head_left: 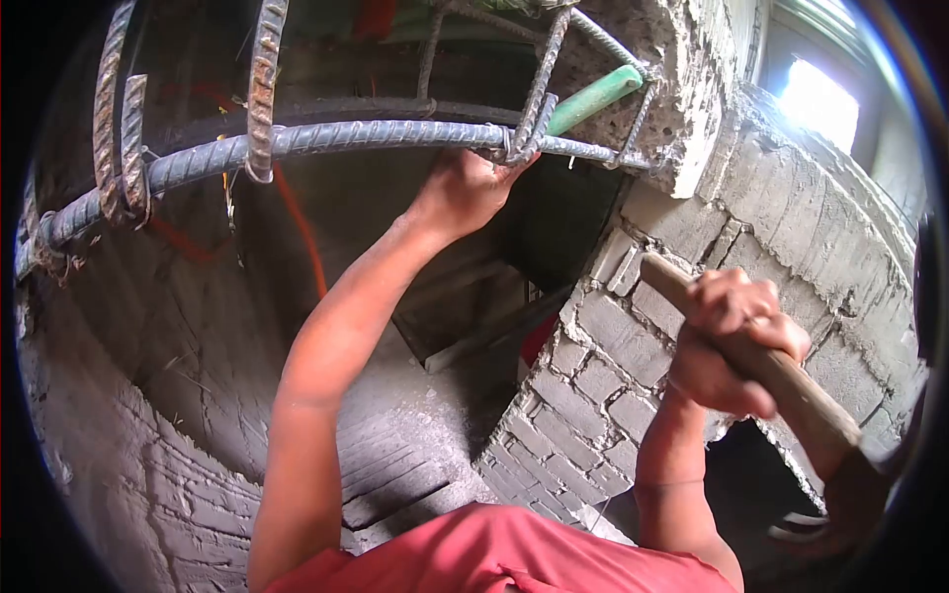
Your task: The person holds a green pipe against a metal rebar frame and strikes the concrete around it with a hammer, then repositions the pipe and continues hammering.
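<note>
My left hand reaches up to a long ribbed rebar, its closed fingers partly hidden behind the bar. The thumb side is against the foot of a bent steel stirrup. Just beyond these fingertips a green tube slants up to the right; its lower end is hidden behind the steel. Wrapped around the wooden handle of a claw hammer, my right hand is held off to the right. The dark hammer head points down, with its claw near the lower right edge.
Rough concrete meets the rebar's right end. Below it stands a block wall with mortar joints. More stirrups hang around the bar at left. An orange line runs behind. Grey ribbed flooring lies far below.
</note>
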A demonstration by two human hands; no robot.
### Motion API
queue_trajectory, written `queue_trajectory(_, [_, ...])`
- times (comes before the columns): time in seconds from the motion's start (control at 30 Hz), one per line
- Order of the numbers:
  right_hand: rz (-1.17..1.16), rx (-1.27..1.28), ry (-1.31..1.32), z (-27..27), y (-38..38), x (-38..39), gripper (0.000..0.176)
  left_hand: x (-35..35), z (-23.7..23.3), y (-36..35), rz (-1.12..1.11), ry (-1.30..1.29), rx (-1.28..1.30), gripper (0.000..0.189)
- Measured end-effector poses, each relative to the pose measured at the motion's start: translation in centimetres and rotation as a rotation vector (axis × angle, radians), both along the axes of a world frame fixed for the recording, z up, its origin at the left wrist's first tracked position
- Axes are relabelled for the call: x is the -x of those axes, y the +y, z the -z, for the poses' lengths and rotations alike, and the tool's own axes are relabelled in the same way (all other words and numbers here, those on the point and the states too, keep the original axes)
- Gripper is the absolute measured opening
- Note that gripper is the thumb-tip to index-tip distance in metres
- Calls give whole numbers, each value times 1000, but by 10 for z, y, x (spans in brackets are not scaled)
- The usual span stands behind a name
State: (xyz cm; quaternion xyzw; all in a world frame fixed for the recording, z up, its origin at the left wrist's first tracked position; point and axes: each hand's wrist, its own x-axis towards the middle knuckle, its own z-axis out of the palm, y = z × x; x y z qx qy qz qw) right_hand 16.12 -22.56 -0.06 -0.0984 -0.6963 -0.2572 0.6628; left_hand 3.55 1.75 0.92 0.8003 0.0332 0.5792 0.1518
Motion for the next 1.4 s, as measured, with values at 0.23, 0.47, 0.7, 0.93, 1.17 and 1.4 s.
queue_trajectory(0.23, [493,615,342,25,70,-54,42,-4,5,12,1,-39,-99,34])
queue_trajectory(0.47, [-166,-102,120,5,40,10,49,-10,7,31,-104,19,-273,26])
queue_trajectory(0.7, [471,613,297,29,78,-66,56,-13,6,21,71,-88,-109,30])
queue_trajectory(0.93, [-95,-30,79,8,38,-5,73,5,-3,-1,-150,40,-100,35])
queue_trajectory(1.17, [502,401,213,28,89,-73,57,0,0,-2,-150,-3,-112,38])
queue_trajectory(1.4, [-32,53,91,-1,26,-16,75,1,-3,12,-100,-34,-251,22])
